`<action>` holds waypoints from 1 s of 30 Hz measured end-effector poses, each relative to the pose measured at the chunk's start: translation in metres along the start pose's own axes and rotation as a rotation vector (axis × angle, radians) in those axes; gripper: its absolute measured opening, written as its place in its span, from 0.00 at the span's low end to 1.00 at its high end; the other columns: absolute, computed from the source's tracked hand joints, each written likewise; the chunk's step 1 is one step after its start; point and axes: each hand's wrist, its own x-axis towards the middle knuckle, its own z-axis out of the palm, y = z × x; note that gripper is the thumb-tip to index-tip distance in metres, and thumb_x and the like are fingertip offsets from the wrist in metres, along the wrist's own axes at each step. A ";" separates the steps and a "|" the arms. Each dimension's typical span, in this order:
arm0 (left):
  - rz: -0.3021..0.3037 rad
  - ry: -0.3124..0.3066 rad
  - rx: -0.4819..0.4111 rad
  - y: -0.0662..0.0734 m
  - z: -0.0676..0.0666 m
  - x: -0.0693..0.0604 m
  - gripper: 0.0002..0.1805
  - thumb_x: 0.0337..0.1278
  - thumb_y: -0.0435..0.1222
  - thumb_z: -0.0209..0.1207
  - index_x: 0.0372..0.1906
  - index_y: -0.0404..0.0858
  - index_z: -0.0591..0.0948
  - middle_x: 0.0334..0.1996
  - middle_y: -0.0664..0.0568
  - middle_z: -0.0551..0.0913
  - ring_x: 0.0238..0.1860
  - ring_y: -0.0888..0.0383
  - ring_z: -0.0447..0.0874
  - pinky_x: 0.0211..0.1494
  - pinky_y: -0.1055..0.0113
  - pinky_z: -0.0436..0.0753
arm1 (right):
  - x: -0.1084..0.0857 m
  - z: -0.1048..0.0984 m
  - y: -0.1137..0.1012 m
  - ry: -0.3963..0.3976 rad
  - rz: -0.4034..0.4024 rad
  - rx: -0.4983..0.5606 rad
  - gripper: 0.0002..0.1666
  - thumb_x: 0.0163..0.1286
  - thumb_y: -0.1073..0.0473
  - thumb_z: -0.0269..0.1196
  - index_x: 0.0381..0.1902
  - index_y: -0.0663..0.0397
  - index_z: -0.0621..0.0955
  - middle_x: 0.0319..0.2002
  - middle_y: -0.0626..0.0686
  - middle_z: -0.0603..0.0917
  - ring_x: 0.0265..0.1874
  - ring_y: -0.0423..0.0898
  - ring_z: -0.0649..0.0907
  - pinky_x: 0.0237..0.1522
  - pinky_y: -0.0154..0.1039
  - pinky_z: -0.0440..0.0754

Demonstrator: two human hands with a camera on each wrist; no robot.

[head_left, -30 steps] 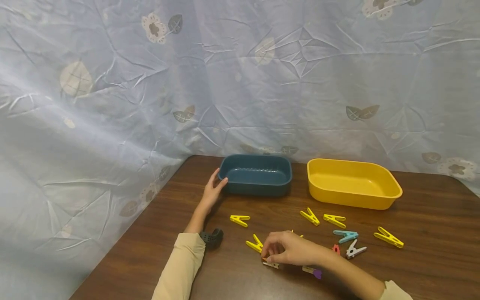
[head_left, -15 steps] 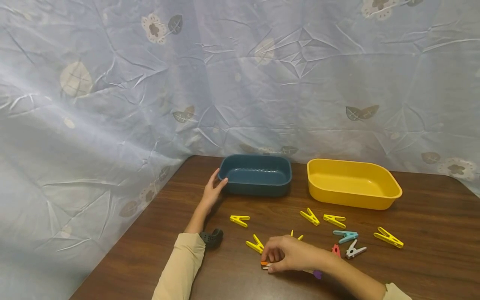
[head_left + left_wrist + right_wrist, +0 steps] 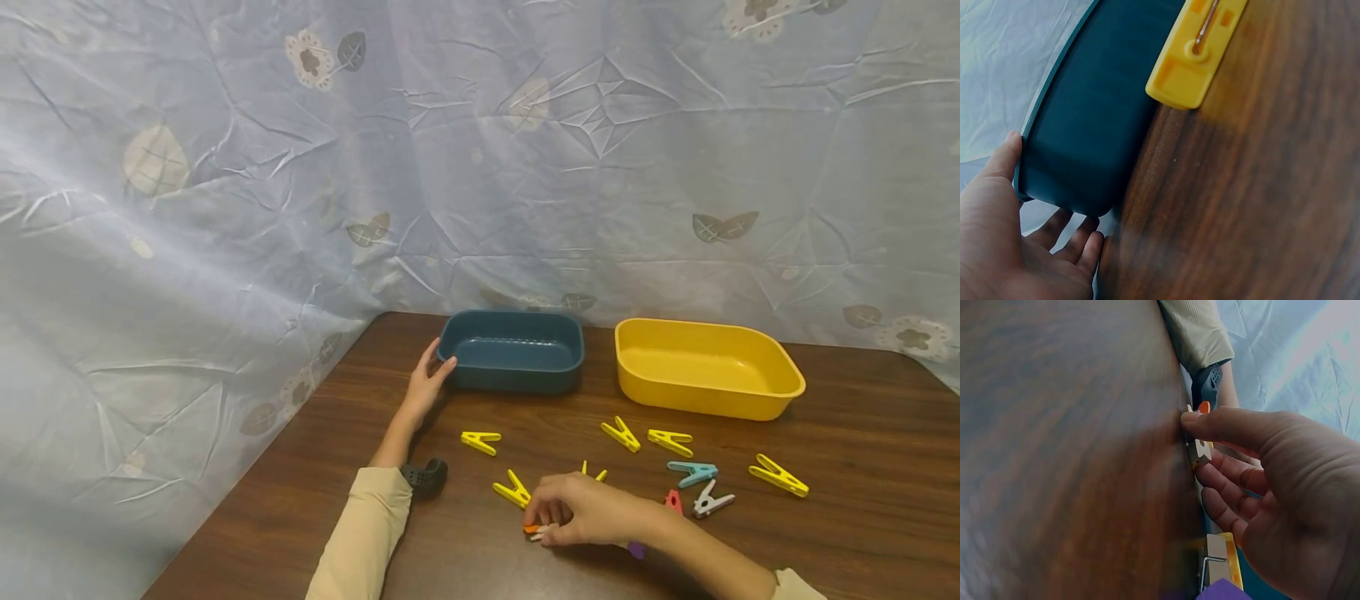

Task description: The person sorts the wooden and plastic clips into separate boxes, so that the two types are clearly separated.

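In the head view my right hand (image 3: 581,508) pinches a small wooden clothespin with an orange tip (image 3: 532,529) near the front of the table. The right wrist view shows thumb and fingertips on that wooden clothespin (image 3: 1200,450). Under the hand lies another wooden clothespin with a purple end (image 3: 636,550), mostly hidden; the right wrist view shows this purple-ended clothespin (image 3: 1217,565) nearer the camera. My left hand (image 3: 424,387) rests against the left end of the dark blue bin (image 3: 517,381), thumb at its front corner, fingers extended along the end wall.
A yellow bin (image 3: 697,400) stands right of the blue one. Several yellow clothespins (image 3: 480,442) lie scattered across the brown table (image 3: 465,558). To the right are a light blue clothespin (image 3: 693,473), a white one (image 3: 711,500) and a red one (image 3: 673,501). A patterned curtain (image 3: 480,183) hangs behind.
My right hand has moved slightly towards the table's front and now holds the orange-tipped clothespin, which lay under its fingers before. The left hand and both bins stay put.
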 end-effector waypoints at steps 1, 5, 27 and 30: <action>0.001 -0.002 -0.003 0.000 0.000 0.000 0.35 0.63 0.39 0.54 0.70 0.36 0.53 0.64 0.29 0.57 0.63 0.39 0.57 0.61 0.47 0.60 | 0.000 0.000 0.000 -0.001 -0.004 -0.009 0.09 0.58 0.59 0.66 0.38 0.46 0.80 0.29 0.39 0.73 0.27 0.31 0.73 0.27 0.27 0.75; 0.001 -0.003 -0.007 -0.001 0.000 0.001 0.35 0.63 0.39 0.54 0.70 0.36 0.53 0.64 0.29 0.56 0.63 0.38 0.57 0.61 0.47 0.60 | -0.003 -0.002 0.000 -0.003 -0.015 -0.029 0.11 0.56 0.61 0.67 0.38 0.46 0.80 0.29 0.39 0.73 0.27 0.32 0.73 0.28 0.27 0.74; -0.006 -0.003 -0.004 0.003 0.000 -0.002 0.35 0.64 0.39 0.53 0.71 0.36 0.53 0.64 0.29 0.55 0.64 0.38 0.56 0.61 0.46 0.60 | -0.009 -0.006 0.000 -0.008 0.011 0.055 0.09 0.58 0.62 0.66 0.36 0.46 0.80 0.30 0.39 0.74 0.28 0.31 0.74 0.28 0.29 0.76; -0.011 0.000 -0.001 0.004 0.000 -0.003 0.35 0.64 0.39 0.53 0.71 0.37 0.53 0.64 0.29 0.56 0.64 0.39 0.56 0.60 0.46 0.61 | -0.009 -0.005 0.001 -0.002 -0.001 0.027 0.07 0.58 0.62 0.66 0.34 0.45 0.80 0.30 0.39 0.75 0.28 0.31 0.74 0.28 0.29 0.76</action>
